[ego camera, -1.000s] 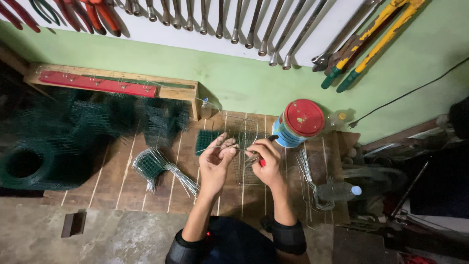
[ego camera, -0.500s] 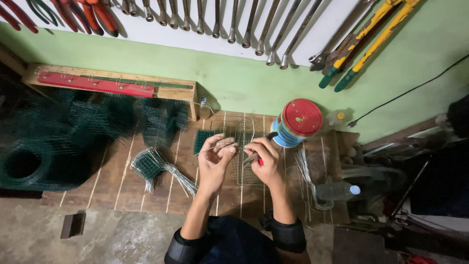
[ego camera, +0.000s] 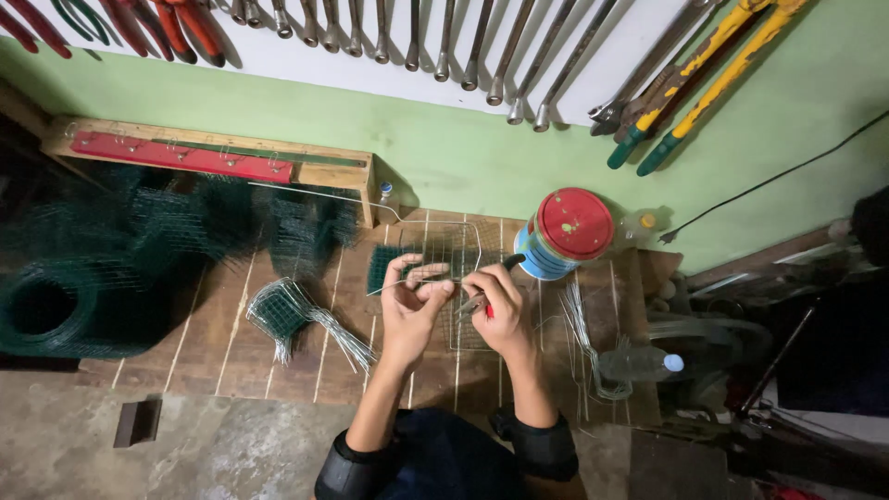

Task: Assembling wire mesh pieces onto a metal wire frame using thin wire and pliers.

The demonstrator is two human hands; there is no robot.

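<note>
Pinching a thin wire lying left-right, left hand meets right hand gripping red-handled pliers.

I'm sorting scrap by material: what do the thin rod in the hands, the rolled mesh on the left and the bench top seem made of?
The thin rod, pinched by the left hand, looks like bare grey metal wire with a dull sheen. The rolled mesh seems wire with a dark green coating, probably plastic. The bench top looks like unfinished brown wood planks, with seams between boards.
</note>
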